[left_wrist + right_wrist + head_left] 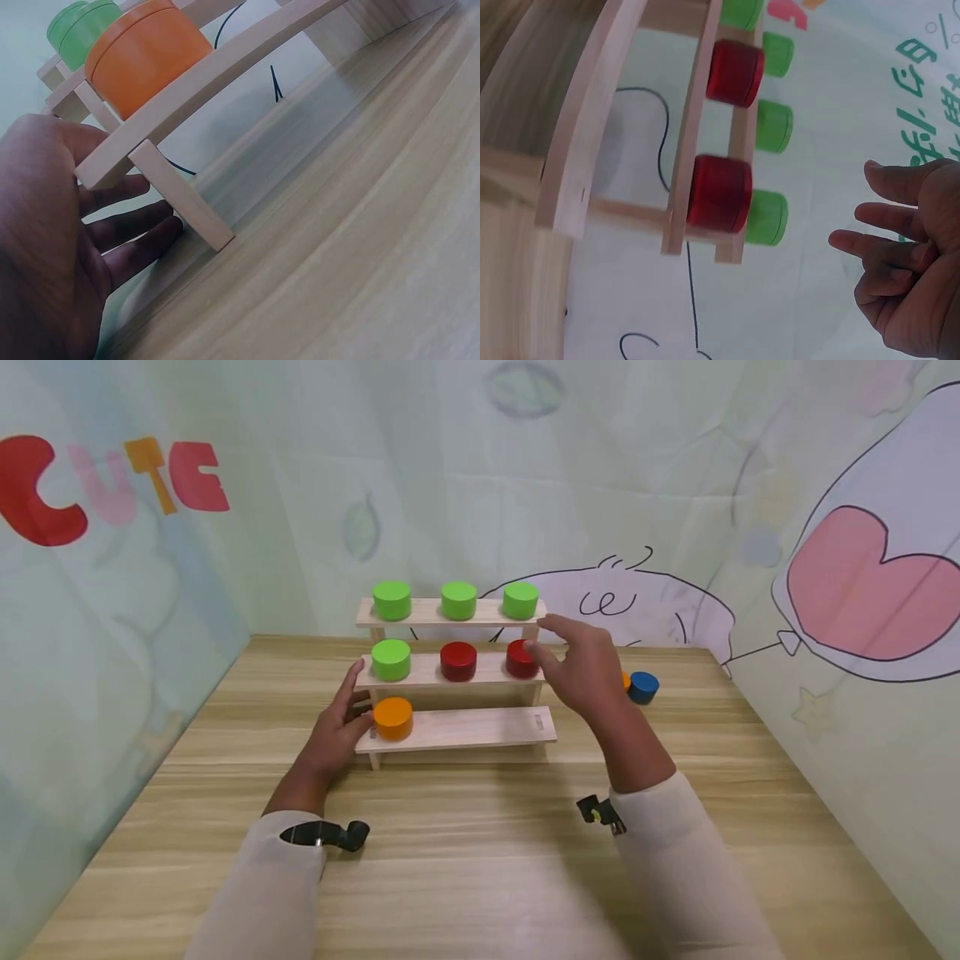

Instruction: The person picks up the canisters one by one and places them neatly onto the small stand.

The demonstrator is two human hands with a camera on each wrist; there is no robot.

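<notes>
A three-tier wooden rack (pixel 480 727) stands on the table. My left hand (pixel 333 735) is at its left end, thumb beside the orange round block (pixel 393 720) on the bottom tier. In the left wrist view, its extended fingers (pixel 139 259) reach past the shelf end to the wooden leg (pixel 184 196). My right hand (pixel 588 670) hovers by the rack's right end with thumb and index finger spread, holding nothing. Its thumb overlaps the right red block (pixel 519 662) in the head view, but the right wrist view shows the hand (pixel 911 259) apart from the blocks.
Another red block (pixel 458 662) and a green block (pixel 391 660) share the middle tier. Three green blocks, one the middle green block (pixel 458 601), line the top. Right of the rack lies a blue block (pixel 643 687) beside a partly hidden orange piece (pixel 626 681). Printed curtains (pixel 300 527) surround the table.
</notes>
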